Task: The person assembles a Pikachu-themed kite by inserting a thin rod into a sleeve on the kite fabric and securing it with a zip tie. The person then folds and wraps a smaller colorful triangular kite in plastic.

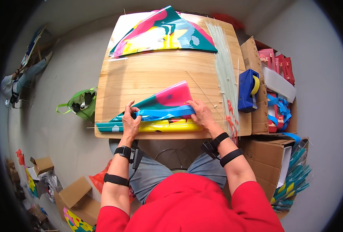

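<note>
Well, beyond the pale wall [322, 85] and grey floor [69, 73], the wooden table [160, 69] fills the middle, a printed sheet [196, 38] on its far side. The near sheet [175, 94] lies folded at the front edge. Across it a blue strip [164, 113] runs left to right between the hands, equally near both. The left hand's [131, 120] bent fingers meet one end, the right hand's [203, 114] the other; whether either pinches, I can't tell.

Red short-sleeved shirt [187, 205], blue jeans [206, 167], black straps [115, 179] and boxy black modules [137, 158] on both forearms [116, 193].
</note>
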`<state>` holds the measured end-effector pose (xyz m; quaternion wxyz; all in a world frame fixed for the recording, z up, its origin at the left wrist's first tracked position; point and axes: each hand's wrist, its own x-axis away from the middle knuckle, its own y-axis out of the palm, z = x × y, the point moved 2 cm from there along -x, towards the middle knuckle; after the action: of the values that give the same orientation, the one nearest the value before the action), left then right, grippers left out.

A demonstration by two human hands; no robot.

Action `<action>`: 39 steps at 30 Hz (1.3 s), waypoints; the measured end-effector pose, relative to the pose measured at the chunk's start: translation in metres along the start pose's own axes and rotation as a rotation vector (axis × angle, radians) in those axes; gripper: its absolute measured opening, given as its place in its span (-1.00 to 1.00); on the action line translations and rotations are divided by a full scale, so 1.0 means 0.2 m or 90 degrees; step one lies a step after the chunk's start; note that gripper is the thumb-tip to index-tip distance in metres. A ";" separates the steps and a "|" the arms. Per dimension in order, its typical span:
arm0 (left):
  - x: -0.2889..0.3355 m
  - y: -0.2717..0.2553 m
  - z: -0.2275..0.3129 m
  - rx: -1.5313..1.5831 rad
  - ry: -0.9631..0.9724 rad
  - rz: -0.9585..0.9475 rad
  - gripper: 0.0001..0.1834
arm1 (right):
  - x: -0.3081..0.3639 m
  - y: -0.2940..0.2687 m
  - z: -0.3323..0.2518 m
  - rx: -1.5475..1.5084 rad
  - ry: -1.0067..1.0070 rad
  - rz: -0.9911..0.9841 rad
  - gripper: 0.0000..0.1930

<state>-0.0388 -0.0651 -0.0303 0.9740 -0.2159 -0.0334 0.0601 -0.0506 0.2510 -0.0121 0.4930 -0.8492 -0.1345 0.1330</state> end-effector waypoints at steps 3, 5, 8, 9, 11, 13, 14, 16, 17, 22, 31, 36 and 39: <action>0.01 -0.01 0.02 -0.012 0.008 0.003 -0.36 | -0.01 -0.03 0.01 -0.022 0.011 -0.002 -0.45; 0.01 -0.02 0.02 -0.014 0.012 -0.005 -0.39 | -0.01 -0.04 0.04 -0.001 0.027 -0.037 -0.51; 0.01 -0.02 0.00 -0.023 0.017 -0.010 -0.44 | -0.01 -0.05 0.01 0.053 -0.066 0.049 -0.58; 0.01 -0.02 0.00 -0.026 0.018 -0.010 -0.45 | 0.00 -0.06 0.00 0.082 -0.095 0.062 -0.59; 0.02 -0.03 -0.02 -0.036 0.017 -0.007 -0.46 | -0.01 -0.12 -0.11 0.135 -0.155 0.090 -0.61; 0.02 -0.02 -0.03 -0.043 0.016 -0.007 -0.46 | -0.04 -0.08 -0.15 0.091 -0.176 0.073 -0.62; 0.01 -0.02 -0.03 -0.045 0.017 -0.009 -0.46 | -0.05 -0.06 -0.17 0.070 -0.185 0.066 -0.63; 0.01 -0.02 -0.02 -0.048 0.017 -0.011 -0.46 | -0.09 0.00 -0.23 0.067 -0.193 0.077 -0.66; 0.01 -0.02 -0.02 -0.050 0.016 -0.011 -0.46 | -0.11 0.04 -0.26 0.068 -0.190 0.071 -0.66; 0.02 -0.02 0.00 -0.068 0.007 -0.027 -0.45 | -0.21 0.15 -0.34 0.175 -0.108 -0.027 -0.73; 0.02 -0.03 -0.04 -0.066 0.014 -0.025 -0.50 | -0.25 0.14 -0.34 0.098 -0.056 -0.081 -0.74; 0.02 -0.02 -0.05 -0.069 0.020 -0.028 -0.50 | -0.24 0.03 -0.23 0.010 0.013 -0.084 -0.75; 0.02 -0.03 -0.06 -0.066 0.017 -0.027 -0.50 | -0.27 -0.02 -0.14 -0.015 0.057 -0.062 -0.73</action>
<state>-0.0334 -0.0741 -0.0388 0.9629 -0.2662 -0.0280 0.0347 -0.0908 0.2107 0.0098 0.4942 -0.8526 -0.1550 0.0691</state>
